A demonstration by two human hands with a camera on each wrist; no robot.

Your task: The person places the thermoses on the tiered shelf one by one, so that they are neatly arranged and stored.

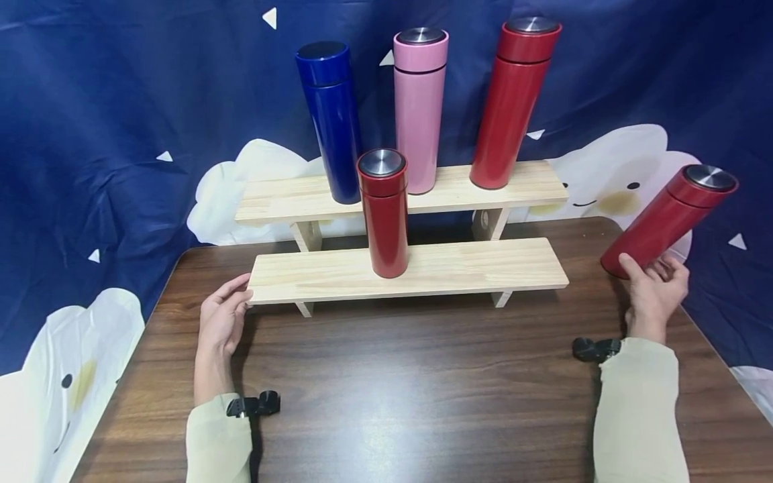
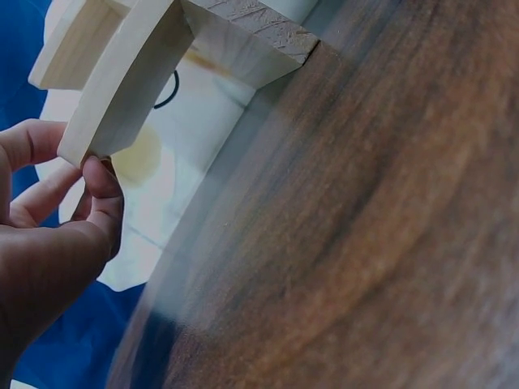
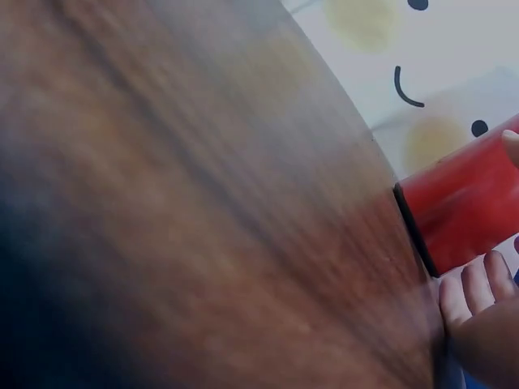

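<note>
At the left end of the front wooden shelf (image 1: 320,274), my left hand (image 1: 223,322) pinches the board's corner between thumb and fingers. The left wrist view shows the same left hand (image 2: 57,235) at the shelf's end (image 2: 122,105). On the far right, my right hand (image 1: 655,295) holds a red thermos bottle (image 1: 664,218) low down, thumb on the near side and fingers on the right. The bottle leans to the right in the head view. In the right wrist view the right hand (image 3: 486,324) is partly cut off beside the bottle's base (image 3: 462,211).
Another red bottle (image 1: 386,221) stands on the front shelf. Behind it, the raised back shelf (image 1: 278,198) bears a blue bottle (image 1: 332,127), a pink bottle (image 1: 419,121) and a red bottle (image 1: 510,114). A dark blue curtain (image 1: 151,80) hangs behind the brown table (image 1: 423,376).
</note>
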